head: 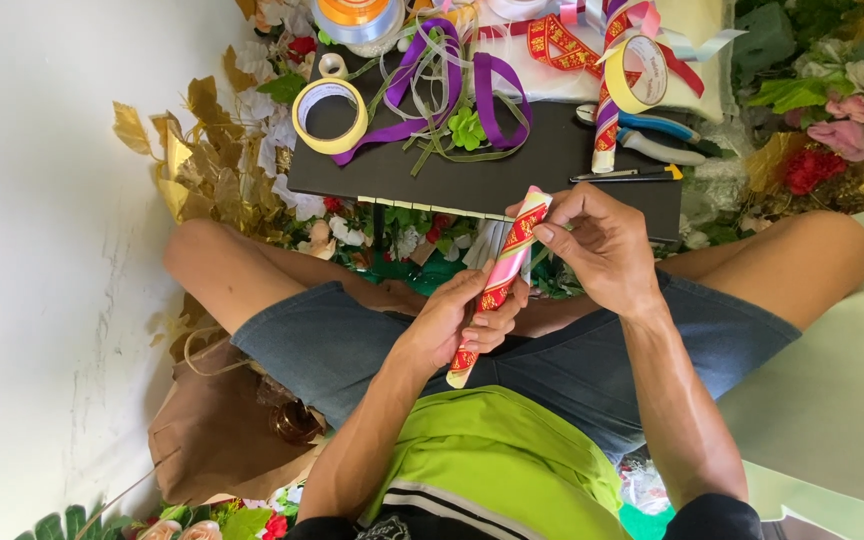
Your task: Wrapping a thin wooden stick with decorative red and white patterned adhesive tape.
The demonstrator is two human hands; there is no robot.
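Note:
I sit cross-legged and hold a stick wrapped in pink and red patterned ribbon [504, 268] slanting over my lap. My left hand [457, 320] grips its lower half, fingers closed round it. My right hand [592, 240] pinches the upper end between thumb and fingers. A second ribbon-wrapped stick [606, 125] lies on the low black board [512, 170] in front of me.
On the board lie a yellow tape roll [329, 116], another tape roll [636, 73], purple ribbon [430, 85], blue-handled pliers [657, 132] and a utility knife [627, 175]. Gold leaves [197, 165] and artificial flowers [842, 130] surround it. A brown paper bag [217, 420] sits by my left knee.

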